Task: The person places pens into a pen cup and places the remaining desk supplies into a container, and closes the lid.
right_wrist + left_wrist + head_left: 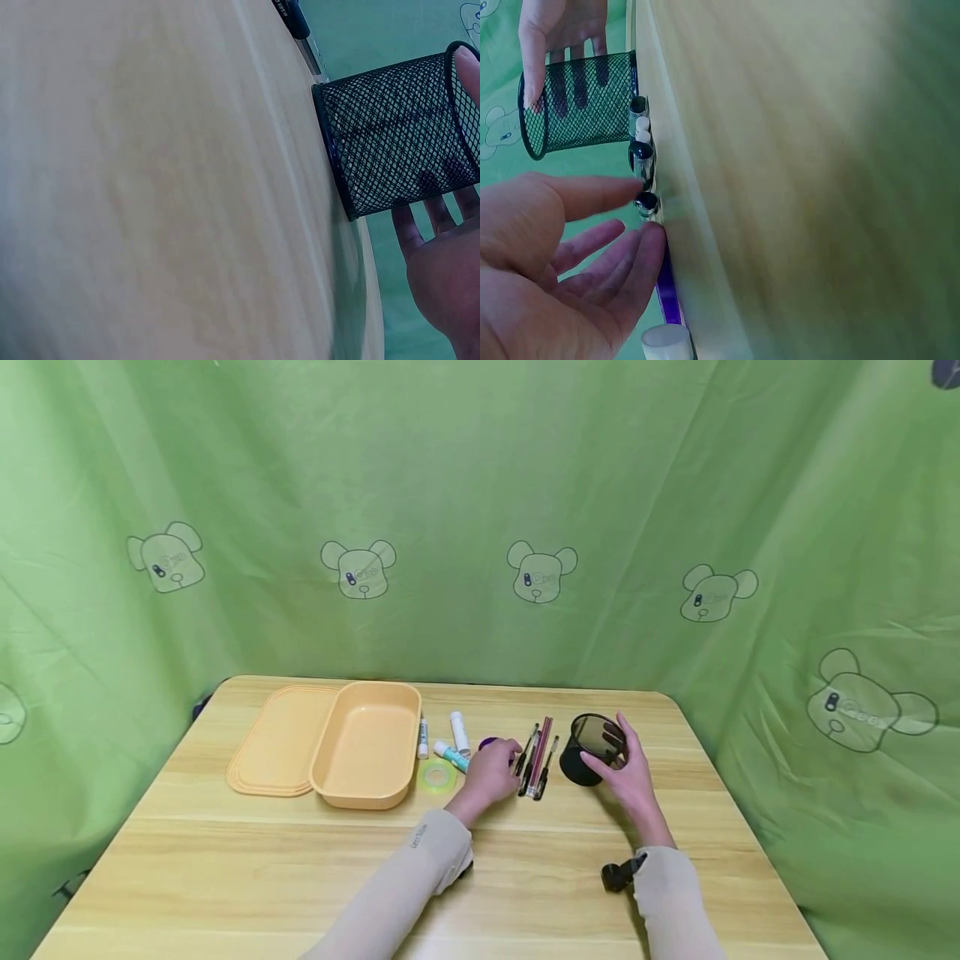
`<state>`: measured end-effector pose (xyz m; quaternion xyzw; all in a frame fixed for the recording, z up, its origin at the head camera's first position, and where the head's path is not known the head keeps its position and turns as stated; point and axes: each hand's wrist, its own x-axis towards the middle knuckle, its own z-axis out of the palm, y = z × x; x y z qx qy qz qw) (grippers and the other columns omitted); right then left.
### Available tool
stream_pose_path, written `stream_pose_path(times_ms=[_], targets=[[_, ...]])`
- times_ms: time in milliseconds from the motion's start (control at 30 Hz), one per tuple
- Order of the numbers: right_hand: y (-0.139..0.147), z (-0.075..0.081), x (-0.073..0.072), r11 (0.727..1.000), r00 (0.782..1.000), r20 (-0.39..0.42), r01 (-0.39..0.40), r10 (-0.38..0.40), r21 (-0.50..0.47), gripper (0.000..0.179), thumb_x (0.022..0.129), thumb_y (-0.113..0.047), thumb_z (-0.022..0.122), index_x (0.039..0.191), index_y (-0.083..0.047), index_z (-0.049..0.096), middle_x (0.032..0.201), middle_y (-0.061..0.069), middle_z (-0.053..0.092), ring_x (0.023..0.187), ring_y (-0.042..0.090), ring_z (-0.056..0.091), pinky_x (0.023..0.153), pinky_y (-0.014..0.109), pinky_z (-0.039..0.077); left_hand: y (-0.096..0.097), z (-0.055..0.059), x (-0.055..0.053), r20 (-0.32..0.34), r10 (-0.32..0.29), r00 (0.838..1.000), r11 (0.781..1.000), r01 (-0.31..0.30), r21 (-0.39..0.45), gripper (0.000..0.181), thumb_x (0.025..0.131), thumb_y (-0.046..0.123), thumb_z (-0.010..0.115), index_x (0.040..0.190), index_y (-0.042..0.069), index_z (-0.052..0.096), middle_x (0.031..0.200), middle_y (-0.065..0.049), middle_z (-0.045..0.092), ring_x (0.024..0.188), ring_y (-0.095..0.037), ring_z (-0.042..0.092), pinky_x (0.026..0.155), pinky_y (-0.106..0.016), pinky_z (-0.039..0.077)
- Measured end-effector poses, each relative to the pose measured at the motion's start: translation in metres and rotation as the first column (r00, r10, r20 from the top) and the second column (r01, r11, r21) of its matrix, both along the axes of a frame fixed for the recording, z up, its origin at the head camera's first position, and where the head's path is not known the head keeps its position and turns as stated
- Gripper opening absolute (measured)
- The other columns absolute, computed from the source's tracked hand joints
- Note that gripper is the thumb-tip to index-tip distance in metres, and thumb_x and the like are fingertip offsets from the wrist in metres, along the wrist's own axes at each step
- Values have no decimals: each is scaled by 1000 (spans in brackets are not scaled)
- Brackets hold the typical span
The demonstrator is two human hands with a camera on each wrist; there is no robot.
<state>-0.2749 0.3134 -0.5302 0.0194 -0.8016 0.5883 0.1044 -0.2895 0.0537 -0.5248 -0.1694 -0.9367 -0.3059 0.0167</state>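
My left hand [491,772] reaches to the left side of a small row of pens and pencils. In the left wrist view its thumb and fingers stand apart on either side of the nearest black-capped pen [646,202]. Reddish pencils [538,758] and another black pen [548,768] lie beside that one. With thumb at the rim and fingers around the far side, my right hand [628,777] holds a black mesh pen holder [579,767]. The holder stands upright on the table. A purple thing [667,292] is partly hidden by the left hand.
A peach plastic box [365,802] stands at the left, its lid [273,743] lying beside it. Between box and left hand are white glue sticks [458,731], a blue-and-white tube [450,756] and a yellow-green tape roll [425,777]. A green curtain [450,460] hangs behind the table [525,893].
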Motion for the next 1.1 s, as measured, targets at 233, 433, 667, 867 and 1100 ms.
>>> stream_pose_path(times_ms=[233,433,667,867,1100], targets=[[-1,1,1,1000,1000,-3,1,-1,-1,102,92,-16,80,168,-21,12,167,17,33,152,38,32,127,58,25,1,-3,-6,0,29,1000,1000,-29,-9,56,77,-3,75,131,11,67,120,-8,71,104,-28,69,93,-41,60],[0,1,0,1000,1000,1,5,-5,6,103,92,-17,81,168,-21,11,167,15,33,152,36,32,127,57,26,-3,-1,-9,-10,42,999,997,-41,59,54,75,-5,77,127,8,69,116,-9,74,102,-27,71,90,-41,62],[1,-2,0,1000,1000,0,-1,1,-2,104,92,-17,81,168,-21,10,167,15,33,151,37,32,127,58,25,-7,-1,-12,-14,36,999,996,-35,83,49,75,-11,74,121,7,73,111,-8,76,103,-27,72,94,-41,60],[3,-4,-2,1000,1000,-8,-5,5,-14,104,92,-15,81,168,-21,11,166,16,33,151,37,32,127,59,25,-10,1,-12,17,24,1000,987,-27,159,46,75,-13,71,117,4,73,108,-10,78,101,-26,73,95,-42,59],[4,-1,-1,1000,1000,8,-14,14,-7,102,92,-15,80,167,-18,12,167,18,32,152,39,31,126,60,25,-13,4,-9,70,28,997,961,-47,273,43,78,-13,69,117,3,73,105,-10,79,97,-23,75,89,-35,62]])
